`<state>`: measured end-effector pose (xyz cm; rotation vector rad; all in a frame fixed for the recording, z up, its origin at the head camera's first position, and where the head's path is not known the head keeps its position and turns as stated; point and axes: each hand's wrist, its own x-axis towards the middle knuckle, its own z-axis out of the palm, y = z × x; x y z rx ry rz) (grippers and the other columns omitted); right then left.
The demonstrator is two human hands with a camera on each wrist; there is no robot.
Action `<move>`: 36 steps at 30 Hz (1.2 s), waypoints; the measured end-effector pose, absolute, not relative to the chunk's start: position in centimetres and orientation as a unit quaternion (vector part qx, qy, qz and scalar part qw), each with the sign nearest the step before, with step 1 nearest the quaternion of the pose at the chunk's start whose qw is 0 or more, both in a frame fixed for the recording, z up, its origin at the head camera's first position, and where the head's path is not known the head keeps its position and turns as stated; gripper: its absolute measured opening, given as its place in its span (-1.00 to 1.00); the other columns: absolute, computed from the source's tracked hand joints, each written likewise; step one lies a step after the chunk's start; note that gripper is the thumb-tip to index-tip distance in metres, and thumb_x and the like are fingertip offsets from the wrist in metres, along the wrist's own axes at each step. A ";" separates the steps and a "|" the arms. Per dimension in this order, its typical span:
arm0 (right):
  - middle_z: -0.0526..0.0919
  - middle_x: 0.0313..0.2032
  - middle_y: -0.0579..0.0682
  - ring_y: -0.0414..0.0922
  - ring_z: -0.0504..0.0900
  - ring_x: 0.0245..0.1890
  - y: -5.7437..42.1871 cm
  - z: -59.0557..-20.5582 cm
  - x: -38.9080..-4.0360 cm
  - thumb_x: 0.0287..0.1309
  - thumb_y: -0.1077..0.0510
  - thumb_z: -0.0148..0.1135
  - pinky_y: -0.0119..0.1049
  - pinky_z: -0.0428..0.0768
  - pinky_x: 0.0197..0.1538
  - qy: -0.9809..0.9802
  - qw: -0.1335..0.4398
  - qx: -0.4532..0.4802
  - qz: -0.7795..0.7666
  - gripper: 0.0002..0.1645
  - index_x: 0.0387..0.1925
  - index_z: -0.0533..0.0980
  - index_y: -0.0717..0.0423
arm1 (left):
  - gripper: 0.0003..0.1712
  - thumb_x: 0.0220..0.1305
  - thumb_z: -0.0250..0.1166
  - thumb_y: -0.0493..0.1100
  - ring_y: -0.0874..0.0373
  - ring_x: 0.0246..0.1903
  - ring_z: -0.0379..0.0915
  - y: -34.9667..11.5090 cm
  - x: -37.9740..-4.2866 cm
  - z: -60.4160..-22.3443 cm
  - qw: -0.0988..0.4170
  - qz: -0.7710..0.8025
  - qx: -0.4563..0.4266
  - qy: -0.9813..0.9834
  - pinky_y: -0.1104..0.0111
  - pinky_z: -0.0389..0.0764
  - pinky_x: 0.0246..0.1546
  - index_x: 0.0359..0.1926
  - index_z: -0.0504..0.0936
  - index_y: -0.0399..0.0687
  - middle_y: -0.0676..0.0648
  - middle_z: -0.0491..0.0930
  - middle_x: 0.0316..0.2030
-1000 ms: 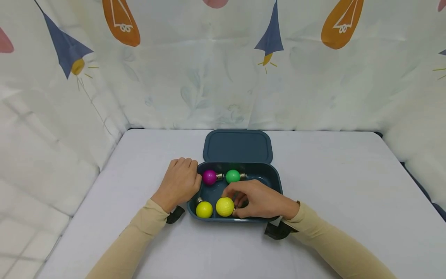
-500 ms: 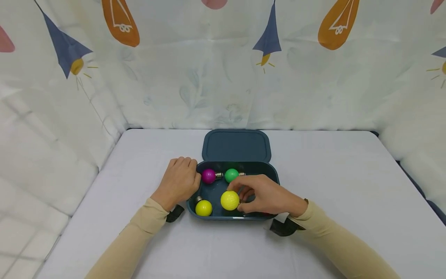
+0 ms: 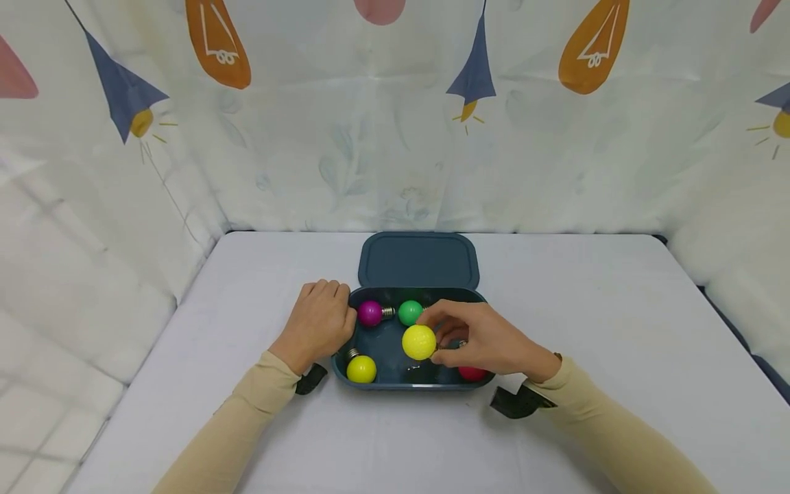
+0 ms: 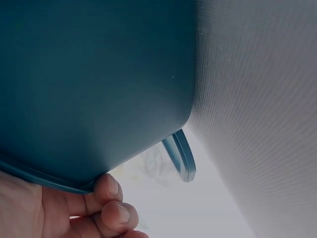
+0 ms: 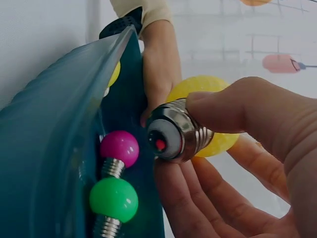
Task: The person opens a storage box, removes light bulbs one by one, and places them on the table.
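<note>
My right hand (image 3: pixel 487 337) pinches a yellow light bulb (image 3: pixel 419 342) by its metal screw base, held over a dark blue box (image 3: pixel 382 350). In the right wrist view the base of this bulb (image 5: pixel 168 136) points at the camera, thumb on top and fingers below. My left hand (image 3: pixel 319 320) grips the box's left rim, its fingertips (image 4: pixel 113 187) curled at the edge in the left wrist view. Inside the box lie a purple bulb (image 3: pixel 369 313), a green bulb (image 3: pixel 410 313), another yellow bulb (image 3: pixel 361 370) and a red bulb (image 3: pixel 473 374), partly behind the right hand.
A dark blue lid (image 3: pixel 420 261) lies flat directly behind the box. Both rest on a white table (image 3: pixel 574 302). Printed white fabric (image 3: pixel 382 137) hangs behind the table and along its sides.
The right hand has lifted the yellow bulb from the front of the box and carried it up and to the right, uncovering the red bulb. The left hand stays at the rim.
</note>
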<state>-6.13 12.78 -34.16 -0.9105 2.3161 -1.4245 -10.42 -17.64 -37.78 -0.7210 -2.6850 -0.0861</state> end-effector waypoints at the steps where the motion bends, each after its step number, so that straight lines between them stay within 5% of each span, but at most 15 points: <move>1: 0.70 0.04 -0.03 -0.19 0.74 -0.17 12.9 -34.2 -6.1 0.11 0.25 0.50 -0.30 0.75 0.00 0.799 0.132 -0.314 -0.495 -0.47 0.12 0.57 -0.06 | -0.80 0.34 0.13 -0.20 -0.05 -0.37 0.35 -17.6 -10.4 -37.8 0.179 -0.030 -0.255 -0.950 0.06 0.49 -0.05 -0.35 0.51 -0.27 -0.12 0.39 -0.51; 36: 0.64 0.06 0.03 -0.16 0.72 -0.13 19.2 -34.6 -7.0 0.08 0.33 0.51 -0.40 0.72 0.04 0.820 0.017 -0.235 -0.522 -0.43 0.13 0.54 0.06 | -0.81 0.33 0.12 -0.20 -0.04 -0.37 0.34 -17.5 -10.3 -37.7 0.179 -0.030 -0.252 -0.951 0.08 0.46 -0.10 -0.39 0.47 -0.23 -0.10 0.34 -0.54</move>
